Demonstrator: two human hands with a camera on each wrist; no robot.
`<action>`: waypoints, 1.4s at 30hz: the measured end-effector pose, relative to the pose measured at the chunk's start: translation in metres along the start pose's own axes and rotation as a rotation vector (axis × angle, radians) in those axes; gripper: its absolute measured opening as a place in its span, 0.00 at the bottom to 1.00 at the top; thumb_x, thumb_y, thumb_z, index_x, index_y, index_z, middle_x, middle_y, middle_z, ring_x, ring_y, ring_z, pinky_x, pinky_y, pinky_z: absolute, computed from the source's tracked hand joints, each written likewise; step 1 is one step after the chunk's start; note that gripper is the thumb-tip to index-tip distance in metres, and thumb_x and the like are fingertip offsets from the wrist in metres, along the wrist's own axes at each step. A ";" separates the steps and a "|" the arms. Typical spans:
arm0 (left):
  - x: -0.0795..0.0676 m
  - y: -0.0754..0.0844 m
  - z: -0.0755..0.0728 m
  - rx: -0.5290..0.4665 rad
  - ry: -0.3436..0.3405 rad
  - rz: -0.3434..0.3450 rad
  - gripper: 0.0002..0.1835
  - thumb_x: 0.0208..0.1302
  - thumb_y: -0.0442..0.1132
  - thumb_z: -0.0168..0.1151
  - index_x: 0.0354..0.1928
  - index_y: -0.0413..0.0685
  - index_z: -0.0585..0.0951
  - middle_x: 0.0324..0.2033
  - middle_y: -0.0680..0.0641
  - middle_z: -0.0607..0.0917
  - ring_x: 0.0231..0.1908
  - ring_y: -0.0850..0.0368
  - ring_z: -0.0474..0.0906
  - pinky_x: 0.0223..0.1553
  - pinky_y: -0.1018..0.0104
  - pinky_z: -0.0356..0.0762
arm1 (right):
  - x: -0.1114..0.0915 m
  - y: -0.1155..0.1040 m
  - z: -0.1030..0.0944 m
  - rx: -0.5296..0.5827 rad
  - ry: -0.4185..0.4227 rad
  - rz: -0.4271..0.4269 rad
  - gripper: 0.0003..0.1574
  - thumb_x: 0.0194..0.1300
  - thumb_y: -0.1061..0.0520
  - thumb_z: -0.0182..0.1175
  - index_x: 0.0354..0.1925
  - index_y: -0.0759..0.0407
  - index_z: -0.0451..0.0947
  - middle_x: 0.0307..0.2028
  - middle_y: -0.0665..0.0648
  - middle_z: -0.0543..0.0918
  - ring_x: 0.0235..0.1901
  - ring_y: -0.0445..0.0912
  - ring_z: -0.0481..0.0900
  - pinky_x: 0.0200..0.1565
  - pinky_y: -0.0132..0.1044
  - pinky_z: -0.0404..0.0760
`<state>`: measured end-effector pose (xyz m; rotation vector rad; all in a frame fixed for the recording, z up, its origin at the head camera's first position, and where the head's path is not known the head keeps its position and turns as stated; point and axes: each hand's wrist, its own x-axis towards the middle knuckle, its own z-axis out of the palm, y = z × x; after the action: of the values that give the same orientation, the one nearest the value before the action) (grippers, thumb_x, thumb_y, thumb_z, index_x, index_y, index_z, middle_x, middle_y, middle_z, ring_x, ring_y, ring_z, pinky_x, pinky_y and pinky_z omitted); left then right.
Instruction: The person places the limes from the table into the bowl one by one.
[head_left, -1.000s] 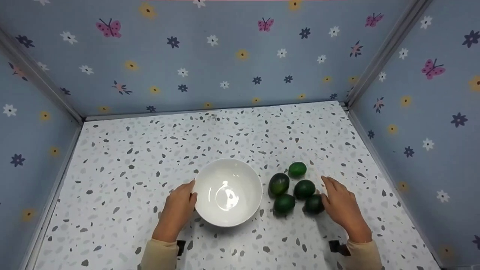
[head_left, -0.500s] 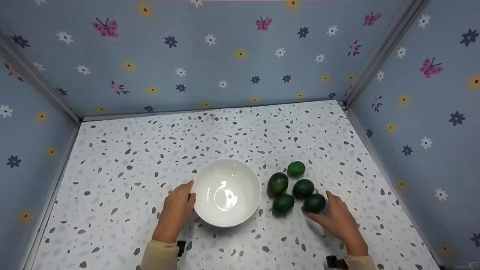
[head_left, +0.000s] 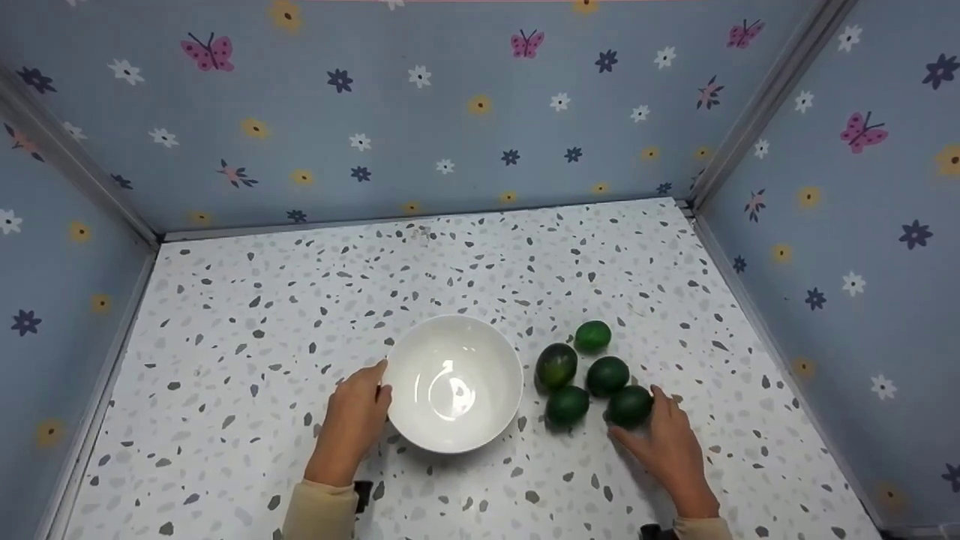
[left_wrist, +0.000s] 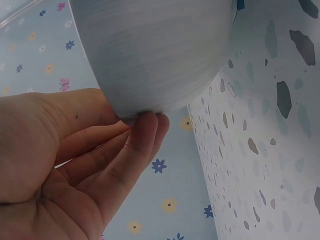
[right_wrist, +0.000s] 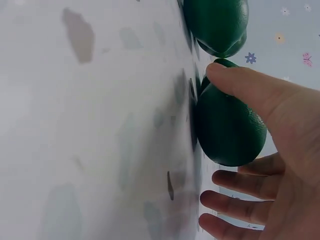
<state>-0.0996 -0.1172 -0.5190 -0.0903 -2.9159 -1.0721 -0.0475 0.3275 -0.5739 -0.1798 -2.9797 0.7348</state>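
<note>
A white bowl [head_left: 455,384] stands on the speckled table. My left hand [head_left: 351,420] grips its left rim; the left wrist view has the thumb on one side of the bowl [left_wrist: 155,55] and fingertips on the other. To the right of the bowl sits a cluster of dark green avocados. My right hand [head_left: 667,450] is at the nearest right avocado [head_left: 629,406], its index fingertip by the right side and thumb by the lower left. In the right wrist view the thumb overlaps this avocado [right_wrist: 231,122], while the other fingers lie loosely extended below it.
Beside that avocado lie another avocado [head_left: 568,406], one behind it [head_left: 607,376] and a mottled one [head_left: 556,366]. A smaller, brighter green fruit [head_left: 593,337] lies farthest back. Blue flowered panels [head_left: 442,112] wall in the table [head_left: 300,300] at back and sides.
My right hand has drawn back toward the front, spread its thumb away from the fingers and come in around the nearest right avocado. The left hand and bowl have kept their place.
</note>
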 end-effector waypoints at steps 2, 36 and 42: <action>0.000 0.000 0.000 -0.001 -0.003 -0.004 0.22 0.69 0.29 0.59 0.63 0.27 0.74 0.53 0.32 0.82 0.52 0.39 0.80 0.53 0.49 0.79 | 0.001 0.002 0.002 -0.012 -0.001 0.000 0.61 0.53 0.38 0.75 0.68 0.74 0.61 0.56 0.76 0.72 0.55 0.69 0.73 0.52 0.63 0.74; -0.001 0.000 -0.001 -0.007 -0.023 -0.017 0.22 0.70 0.30 0.58 0.64 0.28 0.74 0.56 0.32 0.80 0.58 0.37 0.76 0.58 0.45 0.75 | 0.007 -0.003 0.002 -0.066 0.007 0.100 0.66 0.49 0.20 0.65 0.63 0.71 0.68 0.55 0.74 0.74 0.54 0.67 0.73 0.50 0.63 0.74; -0.001 -0.002 -0.001 -0.014 -0.002 -0.008 0.22 0.69 0.30 0.59 0.63 0.28 0.75 0.55 0.33 0.81 0.56 0.38 0.78 0.55 0.46 0.77 | 0.006 -0.004 -0.001 -0.030 0.079 0.053 0.61 0.47 0.23 0.70 0.59 0.70 0.72 0.51 0.72 0.77 0.51 0.66 0.75 0.47 0.62 0.75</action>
<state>-0.0990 -0.1189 -0.5198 -0.0801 -2.9133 -1.0937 -0.0535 0.3248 -0.5712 -0.2836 -2.9230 0.6714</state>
